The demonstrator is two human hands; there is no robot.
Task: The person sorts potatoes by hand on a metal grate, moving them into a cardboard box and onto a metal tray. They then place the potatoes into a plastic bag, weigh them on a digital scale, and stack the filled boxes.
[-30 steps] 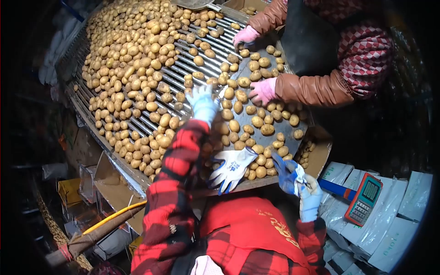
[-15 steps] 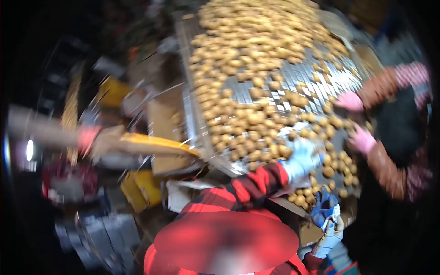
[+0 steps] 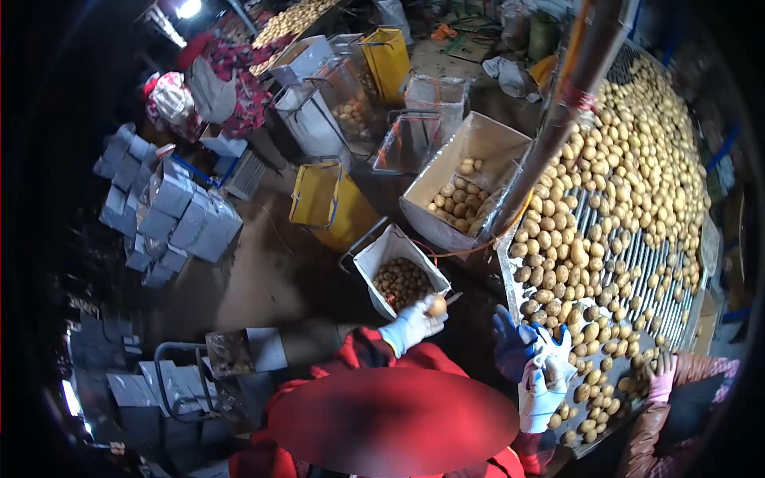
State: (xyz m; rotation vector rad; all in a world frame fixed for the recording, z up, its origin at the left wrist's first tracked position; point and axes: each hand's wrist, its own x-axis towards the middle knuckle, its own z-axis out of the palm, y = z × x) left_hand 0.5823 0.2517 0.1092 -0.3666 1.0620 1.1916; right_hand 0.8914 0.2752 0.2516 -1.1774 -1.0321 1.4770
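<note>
My left hand (image 3: 409,329), in a pale blue-white glove, grips a single potato (image 3: 436,304) in its fingertips. It is above the near rim of a white-lined bin (image 3: 368,263) with small potatoes (image 3: 401,280) inside. Beside the sorting table (image 3: 510,275), my right hand (image 3: 542,374) is raised in a white and blue glove. Its fingers look apart with no potato between them, though the dark blue part partly hides their shape. Many loose potatoes (image 3: 550,239) lie on the table's metal rollers (image 3: 629,247).
A larger lined box (image 3: 422,195) holds potatoes beyond the bin. A yellow bin (image 3: 339,209) stands left of it. A pole (image 3: 550,127) slants beside the table. A co-worker's pink-cuffed hand (image 3: 661,382) is among potatoes at right; another person (image 3: 227,88) bends far left near stacked boxes (image 3: 179,207).
The view has swung left. My left hand has moved from among the potatoes on the table to the white-lined bin and now grips a potato. My right hand stays raised near the table edge.
</note>
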